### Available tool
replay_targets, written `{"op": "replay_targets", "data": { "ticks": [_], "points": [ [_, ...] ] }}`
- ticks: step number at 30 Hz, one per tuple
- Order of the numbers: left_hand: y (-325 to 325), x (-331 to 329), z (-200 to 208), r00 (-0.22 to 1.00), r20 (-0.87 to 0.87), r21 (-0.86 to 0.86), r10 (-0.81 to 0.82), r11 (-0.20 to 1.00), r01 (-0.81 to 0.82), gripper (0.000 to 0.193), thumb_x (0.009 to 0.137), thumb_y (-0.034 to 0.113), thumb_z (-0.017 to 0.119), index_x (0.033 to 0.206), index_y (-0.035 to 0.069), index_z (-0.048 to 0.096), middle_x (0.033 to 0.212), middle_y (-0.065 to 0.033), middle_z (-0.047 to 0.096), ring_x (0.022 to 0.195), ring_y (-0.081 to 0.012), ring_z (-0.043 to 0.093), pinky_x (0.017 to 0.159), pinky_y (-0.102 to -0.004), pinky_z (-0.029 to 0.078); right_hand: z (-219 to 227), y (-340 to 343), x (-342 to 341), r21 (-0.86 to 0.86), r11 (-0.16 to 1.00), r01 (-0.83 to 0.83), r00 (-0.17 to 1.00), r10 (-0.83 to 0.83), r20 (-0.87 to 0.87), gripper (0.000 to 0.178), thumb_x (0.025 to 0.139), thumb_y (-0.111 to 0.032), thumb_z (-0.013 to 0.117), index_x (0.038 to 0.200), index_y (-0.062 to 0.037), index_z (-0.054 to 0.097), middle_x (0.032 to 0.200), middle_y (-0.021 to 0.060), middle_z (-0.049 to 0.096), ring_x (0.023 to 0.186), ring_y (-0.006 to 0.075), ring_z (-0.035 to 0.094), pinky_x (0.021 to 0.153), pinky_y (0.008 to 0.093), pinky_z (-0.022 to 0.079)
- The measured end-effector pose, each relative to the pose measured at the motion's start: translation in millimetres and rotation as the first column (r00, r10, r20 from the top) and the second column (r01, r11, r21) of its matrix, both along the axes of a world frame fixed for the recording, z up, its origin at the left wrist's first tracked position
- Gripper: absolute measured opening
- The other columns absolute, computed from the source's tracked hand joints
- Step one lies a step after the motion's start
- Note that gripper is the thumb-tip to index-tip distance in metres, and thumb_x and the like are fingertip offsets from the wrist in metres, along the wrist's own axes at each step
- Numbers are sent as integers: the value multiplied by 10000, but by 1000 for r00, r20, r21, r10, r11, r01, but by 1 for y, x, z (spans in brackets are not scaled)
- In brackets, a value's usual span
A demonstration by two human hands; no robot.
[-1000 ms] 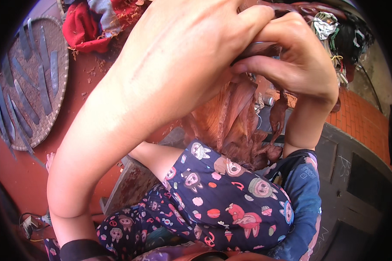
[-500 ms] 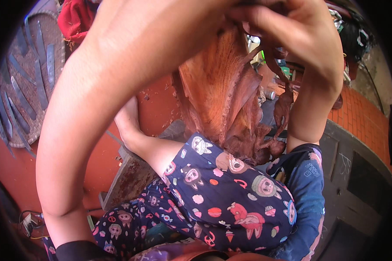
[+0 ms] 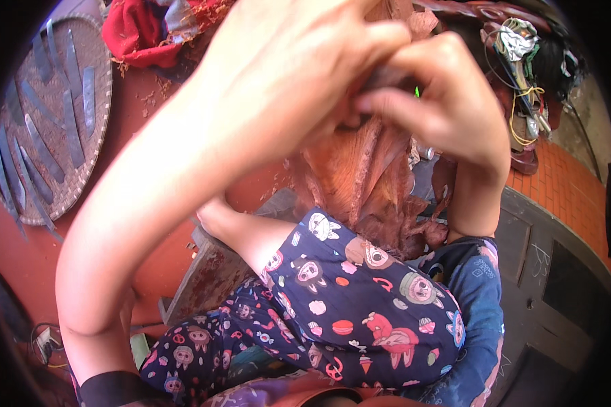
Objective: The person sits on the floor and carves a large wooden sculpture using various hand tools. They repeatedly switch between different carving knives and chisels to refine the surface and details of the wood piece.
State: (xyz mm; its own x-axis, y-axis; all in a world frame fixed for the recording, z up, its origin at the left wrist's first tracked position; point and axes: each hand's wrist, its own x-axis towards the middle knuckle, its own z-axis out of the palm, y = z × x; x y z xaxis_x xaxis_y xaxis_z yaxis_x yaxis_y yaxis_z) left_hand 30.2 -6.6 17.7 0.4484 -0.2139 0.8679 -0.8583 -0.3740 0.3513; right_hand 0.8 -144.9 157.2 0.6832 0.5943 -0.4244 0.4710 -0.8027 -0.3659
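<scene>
Both hands are raised close to the camera. My left hand (image 3: 285, 74) and my right hand (image 3: 441, 102) meet at the top of a reddish-brown, fibrous, leaf-like piece (image 3: 366, 183), and each grips its upper end. The piece hangs down from the fingers to my lap, where its frayed lower end (image 3: 414, 234) rests near my knee in dark patterned trousers (image 3: 360, 305). The left forearm crosses most of the view and hides part of the piece.
A round woven tray (image 3: 54, 122) with several grey strips lies on the red floor at the left. A red cloth heap (image 3: 142, 30) sits at the top. Tangled cords and bags (image 3: 523, 61) are at the top right. A dark panelled board (image 3: 557, 285) lies at the right.
The hands first rose higher, stretching the reddish piece out, then came back down slightly. The piece now hangs shorter and more bunched under the fingers.
</scene>
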Motion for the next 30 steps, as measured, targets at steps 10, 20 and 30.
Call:
{"op": "replay_targets", "data": {
  "ticks": [10,20,30],
  "points": [
    [22,3,10,942,-231,116,-245,954,276,431,679,100,753,1080,24,617,1155,-224,563,1101,-376,563,935,-467,497,1,4,0,-6,1000,23,998,-23,53,44,802,38,723,840,34,745,785,123,758,697,202,734,653,297,553],
    [21,8,12,978,-118,157,-174,969,192,293,738,105,726,996,12,622,1080,-230,621,1094,-358,598,925,-426,520,6,1,0,104,945,311,946,-319,60,66,854,44,699,892,43,752,783,81,757,645,117,686,547,258,505],
    [21,13,15,964,-141,144,-227,958,247,310,731,111,743,1002,12,626,1095,-229,627,1100,-357,607,921,-425,526,9,-18,7,144,814,563,825,-565,-25,150,872,43,688,1017,28,725,903,120,757,663,141,696,536,246,514]
  ]
}}
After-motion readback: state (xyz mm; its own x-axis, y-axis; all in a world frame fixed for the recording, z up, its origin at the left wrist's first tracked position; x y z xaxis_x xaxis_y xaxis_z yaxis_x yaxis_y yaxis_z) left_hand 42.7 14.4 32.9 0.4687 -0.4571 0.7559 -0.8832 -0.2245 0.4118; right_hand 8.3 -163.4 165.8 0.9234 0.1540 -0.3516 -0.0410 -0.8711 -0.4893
